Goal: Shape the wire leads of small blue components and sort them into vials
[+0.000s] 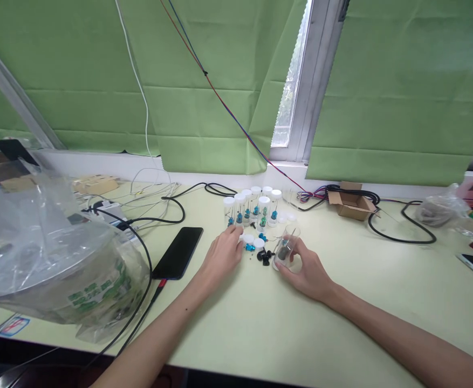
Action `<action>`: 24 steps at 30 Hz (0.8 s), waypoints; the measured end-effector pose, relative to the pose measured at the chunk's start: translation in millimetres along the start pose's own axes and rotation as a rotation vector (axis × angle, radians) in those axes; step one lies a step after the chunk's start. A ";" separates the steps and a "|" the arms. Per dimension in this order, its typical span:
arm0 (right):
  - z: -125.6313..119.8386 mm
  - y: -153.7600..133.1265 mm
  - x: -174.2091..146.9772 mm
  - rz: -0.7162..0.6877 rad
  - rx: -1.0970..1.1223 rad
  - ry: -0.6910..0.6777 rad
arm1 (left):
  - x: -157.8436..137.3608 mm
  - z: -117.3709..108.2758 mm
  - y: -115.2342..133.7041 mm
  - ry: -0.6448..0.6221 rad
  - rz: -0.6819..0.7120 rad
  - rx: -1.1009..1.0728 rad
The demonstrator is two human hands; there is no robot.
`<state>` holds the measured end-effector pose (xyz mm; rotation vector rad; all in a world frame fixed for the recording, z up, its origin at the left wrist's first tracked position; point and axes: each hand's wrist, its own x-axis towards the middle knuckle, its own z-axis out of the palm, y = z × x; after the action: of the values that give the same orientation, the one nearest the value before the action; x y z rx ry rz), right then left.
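My right hand (pixel 309 274) is closed round a clear vial (pixel 290 237), tilted and without a lid, with a dark piece and thin needles inside. The fingers of my left hand (pixel 224 253) are curled at a white cap (pixel 241 237), which shows between finger and thumb. Other white caps (pixel 259 244) lie to its right. Between the hands are blue parts (pixel 249 248) and a cluster of small black parts (pixel 265 256). Behind them stand several capped vials (pixel 263 212), each with a blue or green piece and a needle inside.
A black phone (pixel 178 252) lies left of my left arm, near a large plastic-wrapped reel (pixel 58 258). Black cable (pixel 175 218) runs across the table's back left. At the back right are an open cardboard box (pixel 351 203) and cable loops (pixel 402 237).
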<state>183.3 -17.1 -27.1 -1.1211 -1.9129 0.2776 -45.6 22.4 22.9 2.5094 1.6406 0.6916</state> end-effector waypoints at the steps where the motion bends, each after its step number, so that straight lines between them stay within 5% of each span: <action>1: 0.0 0.1 0.0 -0.001 -0.001 -0.004 | -2.4 1.0 -2.8 -0.025 -0.014 0.000; 7: -0.4 1.6 0.3 -0.003 -0.027 -0.008 | -5.6 7.1 -6.9 -0.132 -0.078 0.017; 24: -1.7 -0.4 1.9 0.017 -0.029 -0.089 | -10.2 15.7 -5.9 -0.191 -0.070 0.185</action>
<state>184.0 -16.3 -24.8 -1.1615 -1.9924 0.3150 -47.7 18.9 3.8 2.5300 1.7853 0.2939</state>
